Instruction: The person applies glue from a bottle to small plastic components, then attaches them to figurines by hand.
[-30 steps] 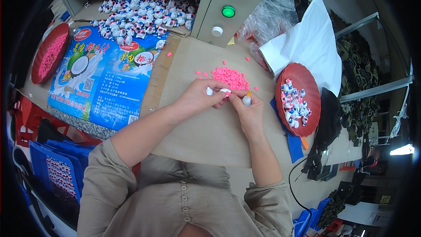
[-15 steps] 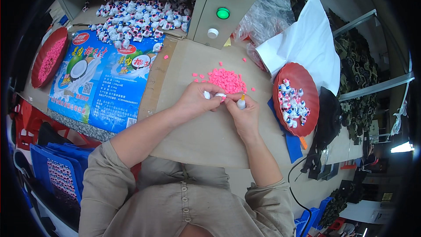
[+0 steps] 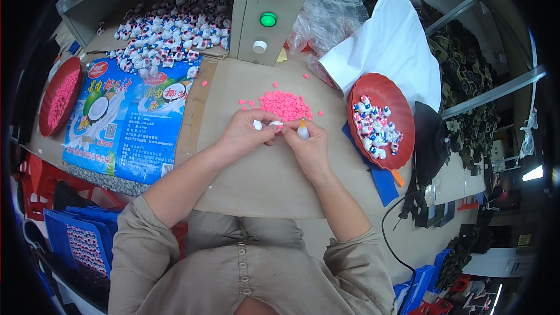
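Note:
My left hand (image 3: 238, 134) is closed, with a small white toy figure (image 3: 276, 124) pinched at its fingertips. Another white piece (image 3: 257, 124) shows between its curled fingers. My right hand (image 3: 310, 150) grips a small white bottle with a yellow tip (image 3: 303, 132), tip upward. Its thumb and forefinger meet the left fingertips at a bit of pink on the figure; the exact contact is too small to make out. Just beyond both hands, a loose pile of small pink pieces (image 3: 284, 105) lies on the brown board-covered table (image 3: 256, 181).
To the right stands a red dish (image 3: 403, 105) holding several white, blue and pink figures (image 3: 378, 131). A heap of similar figures (image 3: 169, 35) fills the grey booth at the back left. At far left is another red dish (image 3: 74, 105) with pink pieces, beside blue printed cardboard (image 3: 131, 116).
The whole scene has shifted a little to the left in the picture. Both hands stay together with the figure and bottle, their grips much the same.

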Demonstrator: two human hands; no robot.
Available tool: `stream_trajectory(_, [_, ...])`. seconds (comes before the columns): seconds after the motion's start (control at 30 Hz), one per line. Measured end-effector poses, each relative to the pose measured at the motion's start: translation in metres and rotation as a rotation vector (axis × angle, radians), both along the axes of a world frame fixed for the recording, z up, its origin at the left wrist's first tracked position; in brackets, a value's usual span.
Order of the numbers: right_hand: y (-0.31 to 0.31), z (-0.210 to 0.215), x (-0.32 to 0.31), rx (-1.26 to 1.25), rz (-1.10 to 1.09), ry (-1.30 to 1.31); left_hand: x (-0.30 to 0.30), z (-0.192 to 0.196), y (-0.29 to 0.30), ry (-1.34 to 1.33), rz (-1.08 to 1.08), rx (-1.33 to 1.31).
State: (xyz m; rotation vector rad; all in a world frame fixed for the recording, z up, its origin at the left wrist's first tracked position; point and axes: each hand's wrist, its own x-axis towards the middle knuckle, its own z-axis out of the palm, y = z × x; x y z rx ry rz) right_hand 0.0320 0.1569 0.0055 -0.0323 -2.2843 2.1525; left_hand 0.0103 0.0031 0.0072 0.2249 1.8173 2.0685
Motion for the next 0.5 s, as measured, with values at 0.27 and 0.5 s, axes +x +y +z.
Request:
stream_trajectory(0.27, [-0.005, 0.002, -0.004, -0.088, -0.002, 0.023, 0.002, -0.004, 0.002, 0.011, 0.048, 0.037])
stream_trajectory(0.5, [0.011, 0.009, -0.01, -0.2, 0.036, -0.033, 0.003, 0.016, 0.009, -0.001, 0.103, 0.01])
